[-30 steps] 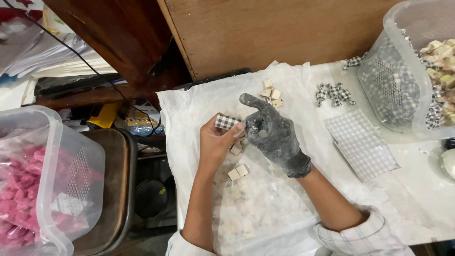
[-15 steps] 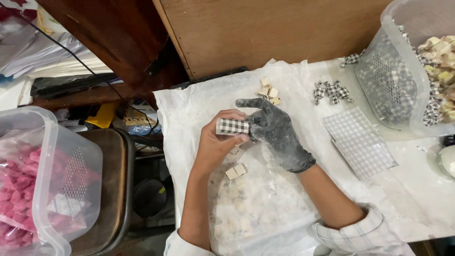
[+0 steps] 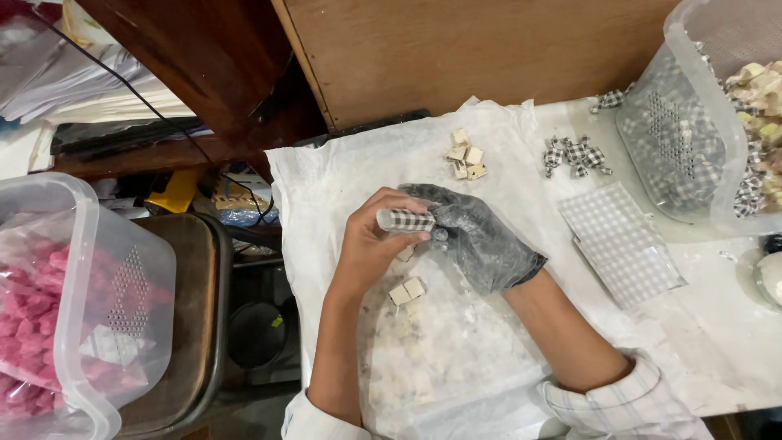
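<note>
Both hands pinch one checkered-wrapped piece (image 3: 405, 219): bare left hand (image 3: 371, 244) grips its left end, gloved right hand (image 3: 476, 236) clamps the right end. Piece held just above the white paper sheet (image 3: 326, 175). Two unwrapped cubes (image 3: 406, 291) lie just below the hands, a cube cluster (image 3: 465, 158) above; stack of checkered wrappers (image 3: 621, 243) to the right.

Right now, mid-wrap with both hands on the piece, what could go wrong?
1. The checkered-wrapped piece is pinched only at its ends by the bare left hand and the gloved right hand; it may slip out or unroll.
2. Loose beige cubes lie just under the hands; a wrist could knock them.
3. The stack of checkered wrappers sits near the right forearm and could get swept aside.
</note>
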